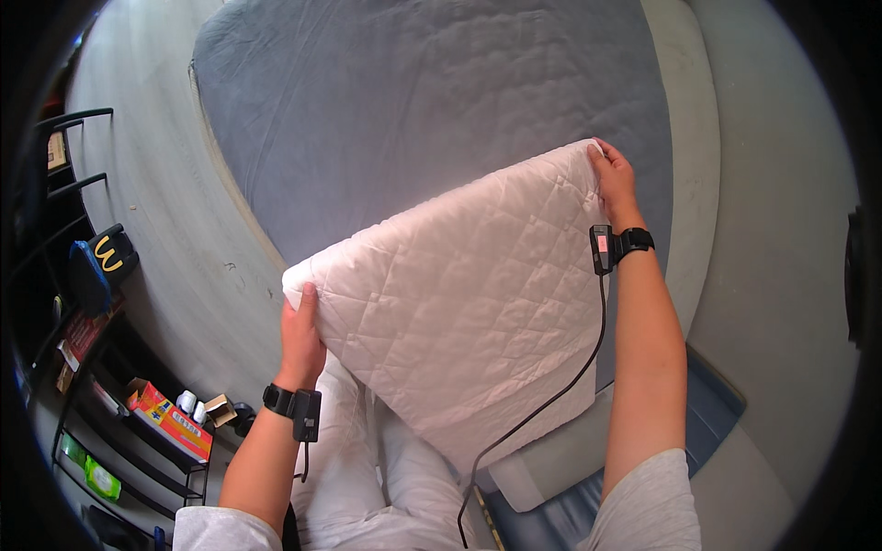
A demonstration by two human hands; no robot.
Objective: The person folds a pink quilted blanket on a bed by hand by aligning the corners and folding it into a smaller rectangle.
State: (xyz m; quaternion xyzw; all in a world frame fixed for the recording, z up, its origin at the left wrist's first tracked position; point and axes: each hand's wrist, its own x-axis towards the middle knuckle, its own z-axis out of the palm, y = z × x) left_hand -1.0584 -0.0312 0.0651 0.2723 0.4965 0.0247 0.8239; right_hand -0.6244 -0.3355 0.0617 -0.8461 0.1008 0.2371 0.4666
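A white quilted pillow or folded pad (455, 289) hangs between my two hands, tilted so that its right end is higher in view. My left hand (302, 337) grips its left upper corner, thumb on the near face. With thumb and fingers, my right hand (614, 178) pinches the right upper corner. A plain flap or border runs along its lower part. Behind it spreads a bed with a grey-blue sheet (427, 103). Each wrist wears a black strap with a small cabled box. My fingers behind the fabric are mostly hidden.
At the left stands a black metal shelf rack (186, 490) with a red and orange box (169, 420) and a green packet (102, 479). A grey cushion-like piece (551, 461) lies over a blue surface (710, 406) at lower right. The wall rises beyond the bed.
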